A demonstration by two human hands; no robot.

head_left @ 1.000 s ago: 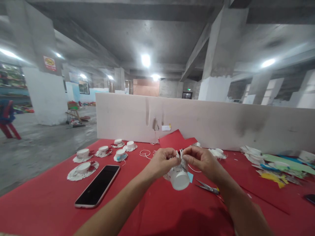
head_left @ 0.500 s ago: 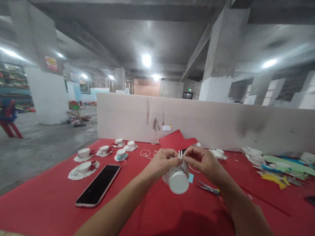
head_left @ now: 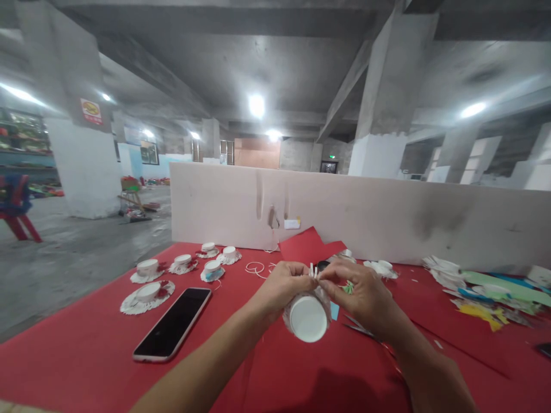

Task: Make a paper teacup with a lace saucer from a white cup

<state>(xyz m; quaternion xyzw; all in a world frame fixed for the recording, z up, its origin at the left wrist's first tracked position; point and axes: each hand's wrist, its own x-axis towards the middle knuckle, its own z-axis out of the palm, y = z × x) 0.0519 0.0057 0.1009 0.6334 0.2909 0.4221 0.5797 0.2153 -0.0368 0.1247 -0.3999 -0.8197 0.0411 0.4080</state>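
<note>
A white paper cup, its side cut into strips, is held above the red table with its round base facing me. My left hand grips the cup's strips between thumb and fingers. With thumb and forefinger, my right hand pinches a strip at the cup's far edge. A couple of white strip ends stick up between the two hands. Below my right hand lie scissors, partly covered by it. A small light-blue paper piece rests beside the cup.
Several cut, flared paper cups stand at the left near a phone. White string and red paper lie behind my hands. Coloured paper scraps cover the right side. A pale board borders the table's back.
The cup has tilted so its base faces me more and sits slightly left. My right hand has turned and now covers more of the scissors; a green bit shows behind it.
</note>
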